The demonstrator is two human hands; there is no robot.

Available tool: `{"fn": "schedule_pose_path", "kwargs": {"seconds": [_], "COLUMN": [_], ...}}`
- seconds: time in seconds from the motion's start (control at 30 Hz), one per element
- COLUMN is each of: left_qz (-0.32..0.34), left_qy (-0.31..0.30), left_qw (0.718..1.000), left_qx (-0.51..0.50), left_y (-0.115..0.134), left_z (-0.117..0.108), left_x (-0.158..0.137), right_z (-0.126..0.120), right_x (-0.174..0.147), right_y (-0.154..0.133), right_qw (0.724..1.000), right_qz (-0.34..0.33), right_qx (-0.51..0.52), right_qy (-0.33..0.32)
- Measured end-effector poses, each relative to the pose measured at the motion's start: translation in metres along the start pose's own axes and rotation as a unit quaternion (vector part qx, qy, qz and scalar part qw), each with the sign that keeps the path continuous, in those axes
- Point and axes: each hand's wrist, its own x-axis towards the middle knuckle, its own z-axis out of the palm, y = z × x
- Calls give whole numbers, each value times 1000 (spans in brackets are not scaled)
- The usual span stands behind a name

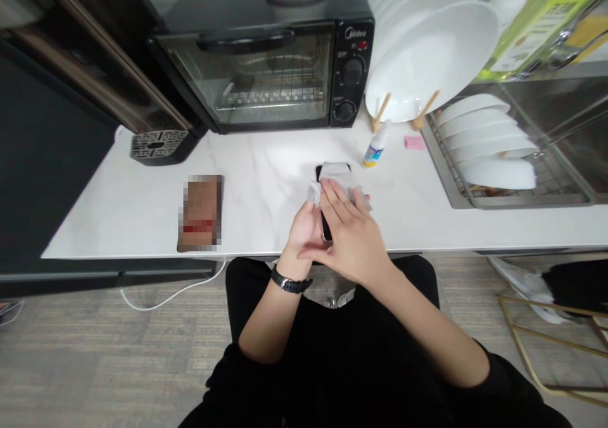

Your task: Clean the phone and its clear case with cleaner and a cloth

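Observation:
My left hand (306, 228) holds a black smartphone (326, 228) from beneath, over the front of the white counter. A light grey cloth (336, 173) covers the phone's upper part. On top of the cloth lies my right hand (354, 228), its fingers stretched flat and its thumb spread towards my left wrist. The phone's middle is mostly hidden under the cloth and fingers. Just beyond my hands stands a small white spray bottle (374, 149) with a blue and yellow label. A black watch (287, 282) is on my left wrist.
A pixelated flat object (199, 216) lies on the counter (251, 181) at left. Behind are a black toaster oven (275, 67), white plates in a rack (427, 61) and a pink slip (415, 143). White bowls (494, 143) sit by the sink at right.

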Motion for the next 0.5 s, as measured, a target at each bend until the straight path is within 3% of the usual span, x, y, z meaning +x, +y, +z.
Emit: {"fn": "schedule_pose_path", "kwargs": {"seconds": [0.1, 0.2, 0.37, 0.5], "left_qz": [-57, -41, -22, 24], "left_qy": [-72, -62, 4, 16], "left_qw": [996, 997, 1000, 999], "left_qx": [12, 1, 6, 21], "left_y": [3, 5, 1, -3], "left_z": [0, 3, 0, -9], "left_x": [-6, -8, 0, 5], "right_z": [0, 0, 0, -2], "right_x": [-41, -61, -17, 24], "right_y": [-20, -22, 3, 14], "right_qw": [1000, 999, 996, 997], "right_qz": [-18, -6, 65, 70], "right_qx": [-11, -37, -45, -20], "right_qy": [-7, 0, 42, 28]}}
